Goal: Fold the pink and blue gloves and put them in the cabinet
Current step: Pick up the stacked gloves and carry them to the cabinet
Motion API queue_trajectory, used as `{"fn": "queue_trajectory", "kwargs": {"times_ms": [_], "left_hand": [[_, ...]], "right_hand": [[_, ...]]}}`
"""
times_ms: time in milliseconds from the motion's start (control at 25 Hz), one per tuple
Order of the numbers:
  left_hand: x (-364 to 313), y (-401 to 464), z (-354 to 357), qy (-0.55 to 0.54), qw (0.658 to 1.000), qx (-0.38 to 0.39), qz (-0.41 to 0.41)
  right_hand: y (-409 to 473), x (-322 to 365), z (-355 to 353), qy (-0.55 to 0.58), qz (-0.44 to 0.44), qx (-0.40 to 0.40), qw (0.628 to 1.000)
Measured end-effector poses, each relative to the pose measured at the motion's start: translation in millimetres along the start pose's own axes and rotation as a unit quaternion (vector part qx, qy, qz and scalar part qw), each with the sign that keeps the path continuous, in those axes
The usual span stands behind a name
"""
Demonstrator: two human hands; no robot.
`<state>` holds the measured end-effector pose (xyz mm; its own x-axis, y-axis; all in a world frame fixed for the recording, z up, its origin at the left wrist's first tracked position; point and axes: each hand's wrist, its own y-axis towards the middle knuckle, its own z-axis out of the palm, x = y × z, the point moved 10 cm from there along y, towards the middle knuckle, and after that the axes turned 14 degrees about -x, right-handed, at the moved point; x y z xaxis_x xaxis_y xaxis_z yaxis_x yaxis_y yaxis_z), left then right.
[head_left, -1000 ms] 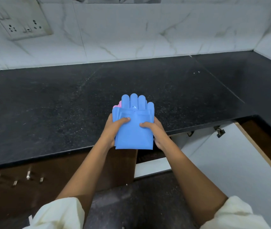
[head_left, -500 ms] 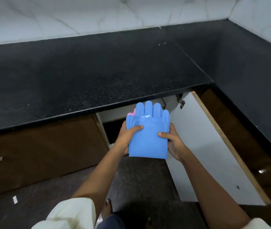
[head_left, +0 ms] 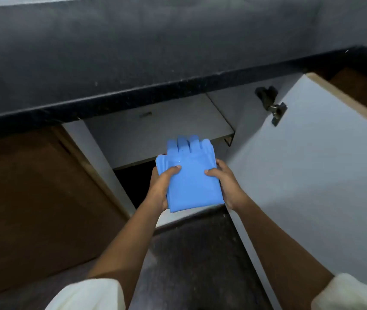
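I hold a folded stack of gloves (head_left: 191, 177) flat, its blue fingers pointing away from me toward the open cabinet. Only blue shows on top; the pink gloves are hidden underneath. My left hand (head_left: 161, 186) grips the stack's left edge, thumb on top. On the right edge, my right hand (head_left: 228, 183) grips it the same way. The stack hovers just in front of the cabinet's white inner shelf (head_left: 155, 135), above the dark lower opening (head_left: 133, 184).
The black countertop (head_left: 133, 63) overhangs the cabinet, its front edge above the shelf. The white cabinet door (head_left: 312, 175) stands swung open at the right, with a hinge (head_left: 276, 110) near its top. A closed brown door (head_left: 32, 198) is at the left. Dark floor lies below.
I lifted the glove stack off the countertop's front edge and lowered it in front of the open cabinet. My view dropped and moved closer, so the shelf inside now shows.
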<state>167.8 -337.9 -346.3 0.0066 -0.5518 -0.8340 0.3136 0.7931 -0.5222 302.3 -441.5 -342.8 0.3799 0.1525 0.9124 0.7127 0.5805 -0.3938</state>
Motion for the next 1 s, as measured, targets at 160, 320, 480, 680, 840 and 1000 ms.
{"fn": "queue_trajectory", "kwargs": {"times_ms": [160,320,480,680,840,1000], "left_hand": [[-3.3,106.4,12.4,-0.045,0.999,-0.017,0.01],[-53.0,189.3,13.8,-0.065,0.989,-0.046,0.121],[-59.6,230.8,11.8,0.174,0.951,-0.127,0.22],[-56.2,218.5,6.5,0.331,0.865,-0.231,0.298],[-63.4,162.8,19.9,0.403,0.81,-0.245,0.349],[-53.4,70.9,34.6,0.413,0.819,-0.15,0.37]], "right_hand": [[105.6,0.6,46.2,0.0,-0.045,0.041,0.998],[175.3,27.8,94.4,-0.008,-0.086,0.078,0.993],[220.5,42.1,83.1,-0.223,-0.271,-0.102,0.931],[222.3,18.1,72.8,-0.228,-0.283,-0.154,0.919],[176.8,37.0,53.1,-0.205,-0.276,-0.189,0.92],[85.7,58.5,24.7,-0.18,-0.266,-0.192,0.928]]}}
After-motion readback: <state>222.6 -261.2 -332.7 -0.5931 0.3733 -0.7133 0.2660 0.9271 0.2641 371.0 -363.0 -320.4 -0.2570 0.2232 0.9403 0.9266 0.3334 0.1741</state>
